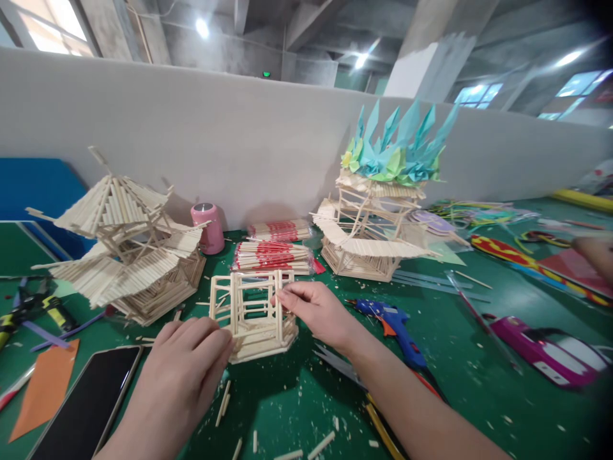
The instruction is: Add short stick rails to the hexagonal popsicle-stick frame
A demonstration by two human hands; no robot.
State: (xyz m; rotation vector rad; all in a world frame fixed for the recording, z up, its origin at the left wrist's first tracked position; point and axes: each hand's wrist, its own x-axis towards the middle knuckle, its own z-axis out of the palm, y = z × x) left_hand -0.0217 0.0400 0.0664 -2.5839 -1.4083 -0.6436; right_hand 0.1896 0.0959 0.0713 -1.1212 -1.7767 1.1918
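Stick frame point(258, 338): likely light, fragile; grip low. My right fingers point(293, 301) pinch its 3-o'clock post point(279, 322); left fingers point(221, 345) at 8, hold unclear.

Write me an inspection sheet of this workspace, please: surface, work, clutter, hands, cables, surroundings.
Surface: green table, strewn with stick scraps.
Work: small stick frame in hand; left model with a pointed roof and right model topped with blue paper spikes stand behind it.
Clutter: phone, scissors, glue gun, stick packs, loose sticks.
Hands: left hand at the frame's lower left; right hand pinching its right side.
Cables: a cord seems to leave the glue gun's handle; the right arm hides where it goes.
Surroundings: pale partition behind, ceiling light above; blurred shape at the right edge, perhaps another person's hand.
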